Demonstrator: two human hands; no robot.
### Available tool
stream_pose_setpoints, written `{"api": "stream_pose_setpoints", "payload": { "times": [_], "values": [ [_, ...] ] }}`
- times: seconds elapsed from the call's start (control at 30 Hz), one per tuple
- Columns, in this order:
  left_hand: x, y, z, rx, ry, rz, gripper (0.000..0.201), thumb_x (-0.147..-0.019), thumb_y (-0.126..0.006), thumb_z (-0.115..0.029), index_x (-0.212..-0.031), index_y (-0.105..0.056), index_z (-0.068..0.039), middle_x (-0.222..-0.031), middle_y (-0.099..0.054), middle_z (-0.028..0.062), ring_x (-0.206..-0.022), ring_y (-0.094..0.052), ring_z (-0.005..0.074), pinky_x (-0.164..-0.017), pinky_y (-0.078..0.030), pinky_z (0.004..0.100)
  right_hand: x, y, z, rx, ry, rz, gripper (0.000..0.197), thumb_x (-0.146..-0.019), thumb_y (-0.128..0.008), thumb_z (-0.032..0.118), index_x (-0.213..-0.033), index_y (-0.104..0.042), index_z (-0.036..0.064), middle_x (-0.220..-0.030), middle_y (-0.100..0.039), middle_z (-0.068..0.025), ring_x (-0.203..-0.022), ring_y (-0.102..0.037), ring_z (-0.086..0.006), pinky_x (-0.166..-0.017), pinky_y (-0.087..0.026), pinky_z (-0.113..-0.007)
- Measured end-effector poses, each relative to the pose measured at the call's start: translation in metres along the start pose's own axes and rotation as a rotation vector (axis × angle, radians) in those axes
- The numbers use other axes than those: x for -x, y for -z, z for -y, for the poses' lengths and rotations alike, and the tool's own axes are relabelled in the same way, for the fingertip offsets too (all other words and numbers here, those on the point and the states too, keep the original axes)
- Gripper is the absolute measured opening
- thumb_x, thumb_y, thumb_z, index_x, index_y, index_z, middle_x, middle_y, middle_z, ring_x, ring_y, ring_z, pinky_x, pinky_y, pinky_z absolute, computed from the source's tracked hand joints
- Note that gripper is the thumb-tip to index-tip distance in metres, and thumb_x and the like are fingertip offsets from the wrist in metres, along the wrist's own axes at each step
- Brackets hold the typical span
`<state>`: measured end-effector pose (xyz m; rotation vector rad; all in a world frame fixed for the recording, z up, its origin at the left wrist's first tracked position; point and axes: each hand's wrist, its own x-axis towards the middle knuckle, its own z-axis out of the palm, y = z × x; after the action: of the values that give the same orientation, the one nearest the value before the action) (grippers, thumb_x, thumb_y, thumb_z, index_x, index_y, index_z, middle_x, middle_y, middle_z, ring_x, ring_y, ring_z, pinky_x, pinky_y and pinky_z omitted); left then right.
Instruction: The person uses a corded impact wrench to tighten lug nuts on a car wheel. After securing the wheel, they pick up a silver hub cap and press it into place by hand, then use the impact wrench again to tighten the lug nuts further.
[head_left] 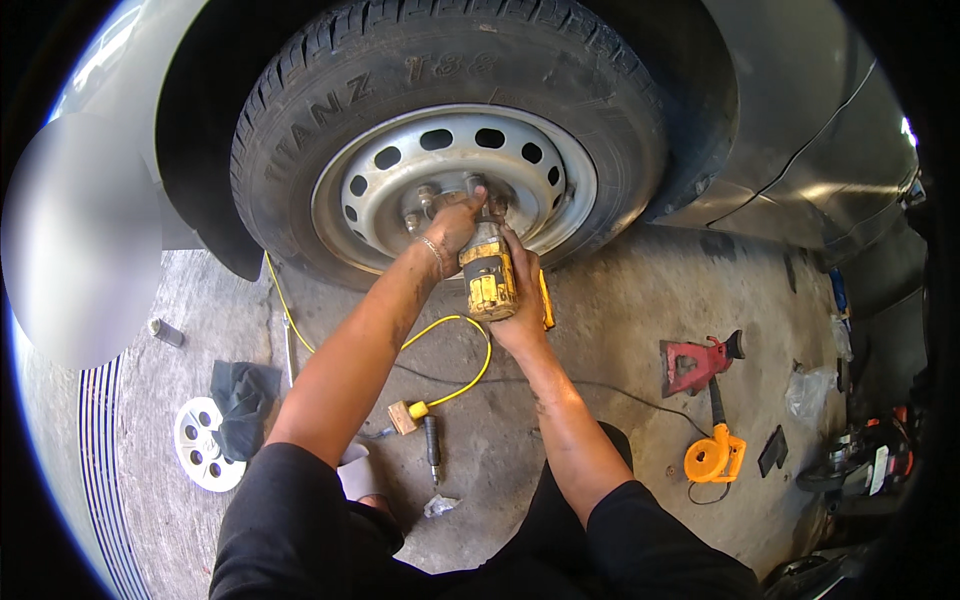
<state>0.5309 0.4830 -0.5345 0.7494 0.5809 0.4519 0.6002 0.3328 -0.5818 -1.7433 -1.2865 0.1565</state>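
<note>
Two bare hands crowd the wheel's centre in the head view! The right hand (523, 322) has its fingers wrapped around the grip of a yellow power wrench (488, 285), nose aimed at the wheel (385, 198). Up front, the left hand (455, 225) bunches beside that nose, one finger stretched forward; whether it clasps the tool or a nut, I cannot tell. The wheel sits upright on the silver car (775, 180), nuts (427, 194) showing left of the tool. How far along? Wheel mounted, some nuts in place, I'd judge; the others are partly hidden, and what remains, tightening or loosening, can't be read. Down on the floor (620, 300), a white round cover (208, 442) lies partly under a dark cloth (248, 405), with a red stand (690, 368) and orange blower (708, 458) off right.
</note>
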Motion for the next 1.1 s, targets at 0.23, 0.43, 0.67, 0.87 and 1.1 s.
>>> {"api": "stream_pose_setpoints", "payload": {
  "times": [0.23,0.43,0.67,0.87,1.1],
  "values": [
    [0.014,0.017,0.084,-0.093,0.153,-0.114,0.038,-0.105,-0.046,-0.045,-0.106,-0.053,-0.008,-0.085,-0.063,0.0056,-0.071,-0.065,0.0194,-0.068,-0.057,0.0367,0.077,-0.013,-0.041,-0.254,0.02,0.031,0.102,-0.068,-0.081,-0.002,-0.154,-0.026,0.0108,-0.143,-0.041,-0.0127,-0.133,-0.044,-0.0271,-0.111,-0.038,-0.038],
    [-0.013,0.043,0.116,-0.065,0.202,-0.047,0.038,-0.104,-0.046,-0.047,-0.103,-0.052,-0.01,-0.085,-0.062,0.0054,-0.074,-0.064,0.0185,-0.072,-0.057,0.037,0.087,-0.044,-0.081,-0.35,-0.042,-0.001,0.093,-0.071,-0.078,-0.001,-0.151,-0.033,0.0119,-0.135,-0.048,-0.0147,-0.125,-0.05,-0.0304,-0.107,-0.041,-0.039],
    [-0.028,0.038,0.098,-0.144,0.151,-0.106,0.04,-0.103,-0.05,-0.046,-0.113,-0.054,-0.007,-0.089,-0.063,0.0069,-0.078,-0.065,0.0194,-0.073,-0.058,0.0368,0.055,-0.032,-0.08,-0.172,0.005,-0.004,0.09,-0.068,-0.081,0.007,-0.149,-0.041,0.0147,-0.124,-0.054,-0.0164,-0.117,-0.057,-0.0358,-0.099,-0.046,-0.042],
    [-0.027,0.04,0.102,-0.147,0.169,-0.115,0.043,-0.096,-0.066,-0.04,-0.114,-0.055,-0.002,-0.093,-0.064,0.007,-0.078,-0.065,0.018,-0.072,-0.058,0.0351,0.045,-0.004,-0.07,0.282,0.025,0.158,0.092,-0.064,-0.085,0.019,-0.147,-0.045,0.0295,-0.116,-0.058,-0.0083,-0.108,-0.061,-0.0291,-0.083,-0.046,-0.047],
    [-0.033,0.035,0.09,-0.243,0.146,-0.136,0.052,-0.084,-0.08,-0.038,-0.098,-0.061,0.008,-0.087,-0.066,0.0129,-0.071,-0.068,0.0227,-0.065,-0.059,0.0375,0.023,-0.007,-0.072,0.219,0.014,0.125,0.085,-0.066,-0.083,0.022,-0.143,-0.048,0.0275,-0.115,-0.059,-0.0086,-0.103,-0.063,-0.034,-0.082,-0.047,-0.048]
  ]
}}
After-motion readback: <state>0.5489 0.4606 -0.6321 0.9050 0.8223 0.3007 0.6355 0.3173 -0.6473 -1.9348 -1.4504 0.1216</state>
